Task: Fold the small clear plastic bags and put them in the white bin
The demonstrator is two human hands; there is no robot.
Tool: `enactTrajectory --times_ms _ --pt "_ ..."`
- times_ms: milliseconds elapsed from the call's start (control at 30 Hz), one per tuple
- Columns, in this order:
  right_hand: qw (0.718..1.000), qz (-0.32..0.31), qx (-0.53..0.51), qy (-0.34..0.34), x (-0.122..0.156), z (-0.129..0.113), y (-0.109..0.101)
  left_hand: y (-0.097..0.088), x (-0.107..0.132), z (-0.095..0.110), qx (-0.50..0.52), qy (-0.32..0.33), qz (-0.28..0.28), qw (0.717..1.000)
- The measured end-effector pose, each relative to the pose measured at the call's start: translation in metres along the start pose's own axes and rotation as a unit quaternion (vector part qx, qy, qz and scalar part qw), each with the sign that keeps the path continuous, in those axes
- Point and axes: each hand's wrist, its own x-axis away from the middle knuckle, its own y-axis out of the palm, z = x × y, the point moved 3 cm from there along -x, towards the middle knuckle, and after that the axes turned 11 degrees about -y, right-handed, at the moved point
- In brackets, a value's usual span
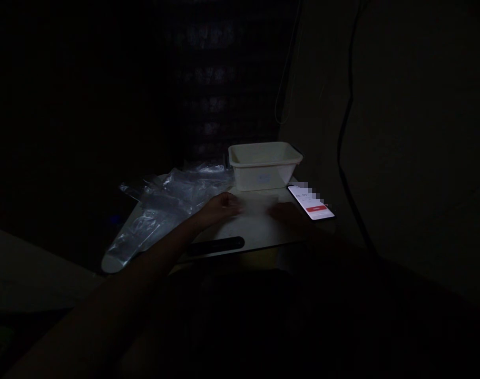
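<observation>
My left hand (223,205) is over the middle of a small white table (259,231), fingers curled in and partly blurred. A faint, see-through film that looks like a clear plastic bag (257,203) stretches from its fingertips toward the right. My right hand (284,211) is dark and smeared by motion at the film's other side, so its fingers cannot be made out. Left of my hands lies a loose heap of clear plastic bags (176,195), crumpled and shiny. Just beyond my hands stands a white plastic tub (259,176); its inside shows no clear contents.
A lit phone (313,204) with a red button on its screen lies at the table's right edge. Near the front edge is a dark slot-shaped handle (216,246). A dark cable (344,121) hangs down the right wall. The surroundings are very dark.
</observation>
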Motion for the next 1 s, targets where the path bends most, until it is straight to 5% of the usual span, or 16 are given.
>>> enactTrajectory --times_ms 200,500,767,1000 --pt "0.989 0.0 -0.117 0.092 0.0 -0.001 -0.013 0.0 -0.003 -0.018 -0.11 -0.073 -0.008 0.991" --pt "0.987 -0.003 -0.155 0.052 0.0 -0.002 -0.017 0.003 -0.009 -0.03 -0.085 -0.091 -0.002 0.992" --pt "0.976 0.007 -0.121 0.183 -0.001 0.001 -0.01 0.005 -0.01 -0.028 -0.151 -0.123 0.028 0.98" --pt "0.941 0.076 -0.268 0.193 0.002 0.009 0.004 0.005 -0.012 -0.03 -0.189 -0.141 0.023 0.971"
